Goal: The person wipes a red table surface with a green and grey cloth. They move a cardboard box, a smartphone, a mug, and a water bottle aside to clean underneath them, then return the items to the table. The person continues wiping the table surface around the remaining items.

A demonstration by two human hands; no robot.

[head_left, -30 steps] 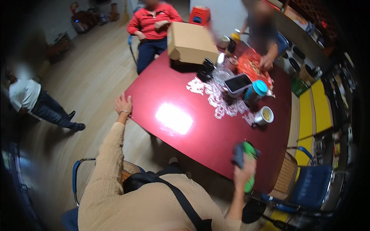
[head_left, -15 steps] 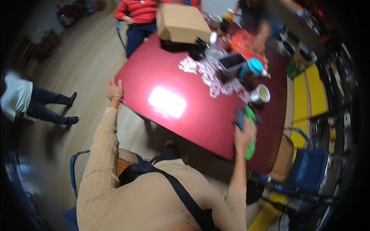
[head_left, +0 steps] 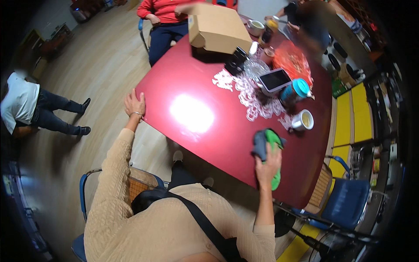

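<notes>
My right hand (head_left: 268, 168) presses a green and grey cloth (head_left: 275, 139) onto the red tabletop (head_left: 231, 144), near its front right edge. The fingers lie over the cloth, which is bunched, its grey part to the left of the green. My left hand (head_left: 135, 104), with a bracelet at the wrist, grips the table's left corner, thumb on the top and fingers over the side. Just beyond the cloth stands a white cup (head_left: 302, 120) with yellowish contents.
Past the cup are a blue-lidded bottle (head_left: 295, 91), a phone-like screen (head_left: 275, 80), a glass dish (head_left: 256, 69), a red plastic bag (head_left: 293, 61) and a cardboard box (head_left: 218, 29). Seated people (head_left: 168, 12) are at the far side. A blue chair (head_left: 346, 201) stands at right.
My right hand has slid the cloth slightly left and nearer to me across the tabletop. The left hand stays at the corner. The whole view has shifted a little.
</notes>
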